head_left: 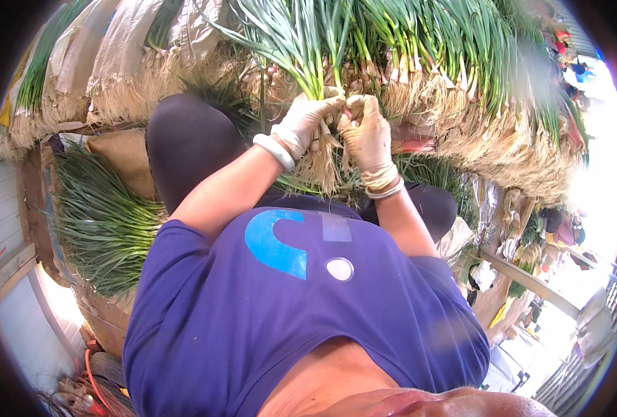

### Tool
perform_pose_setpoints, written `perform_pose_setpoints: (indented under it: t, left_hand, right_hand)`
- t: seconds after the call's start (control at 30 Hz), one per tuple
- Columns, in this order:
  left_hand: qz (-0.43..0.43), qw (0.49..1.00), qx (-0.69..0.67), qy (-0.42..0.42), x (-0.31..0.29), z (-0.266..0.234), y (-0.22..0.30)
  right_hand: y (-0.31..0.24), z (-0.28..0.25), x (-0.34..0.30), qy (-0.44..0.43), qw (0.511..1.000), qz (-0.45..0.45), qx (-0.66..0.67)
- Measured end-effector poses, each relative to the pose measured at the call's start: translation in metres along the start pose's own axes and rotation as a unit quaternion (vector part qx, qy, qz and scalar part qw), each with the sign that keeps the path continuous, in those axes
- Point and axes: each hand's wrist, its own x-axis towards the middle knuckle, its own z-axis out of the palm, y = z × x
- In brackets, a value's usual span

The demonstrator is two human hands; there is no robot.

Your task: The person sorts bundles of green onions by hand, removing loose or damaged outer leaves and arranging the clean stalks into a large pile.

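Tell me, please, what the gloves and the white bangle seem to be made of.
The gloves look like thin, matte rubber or perhaps coated fabric, being close-fitting and wrinkled. The white bangle could be polished stone or smooth plastic, judging by its thick, rounded ring.

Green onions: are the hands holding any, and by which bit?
The left hand grips a bunch of green onions by its lower stems, above the roots; for the right hand, I can't tell.

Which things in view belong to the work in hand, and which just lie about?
In the work:
bunch of green onions, held by the left gloved hand
right gloved hand, beside it
piled green onions ahead

Apparently just lying about:
orange cord, lower left
tan sack or sheet, at left
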Motion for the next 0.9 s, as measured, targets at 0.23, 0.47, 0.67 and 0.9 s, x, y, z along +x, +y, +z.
perform_pose_setpoints:
  t: [0.23, 0.47, 0.67, 0.9]
  left_hand:
    - [-0.018, 0.999, 0.025, 0.009, 0.002, -0.010, 0.002]
    - [-0.063, 0.992, 0.040, -0.104, -0.010, -0.010, 0.015]
    - [0.102, 0.988, -0.089, -0.079, -0.020, -0.009, 0.033]
    - [0.074, 0.996, -0.025, -0.033, -0.013, -0.015, 0.031]
  right_hand:
    - [0.135, -0.014, -0.041, -0.200, 0.941, -0.073, -0.264]
    - [0.039, -0.023, 0.022, -0.180, 0.957, 0.025, 0.225]
    - [0.050, -0.020, 0.071, -0.001, 0.996, 0.086, -0.036]
    - [0.077, -0.022, 0.122, -0.059, 0.961, 0.092, -0.255]
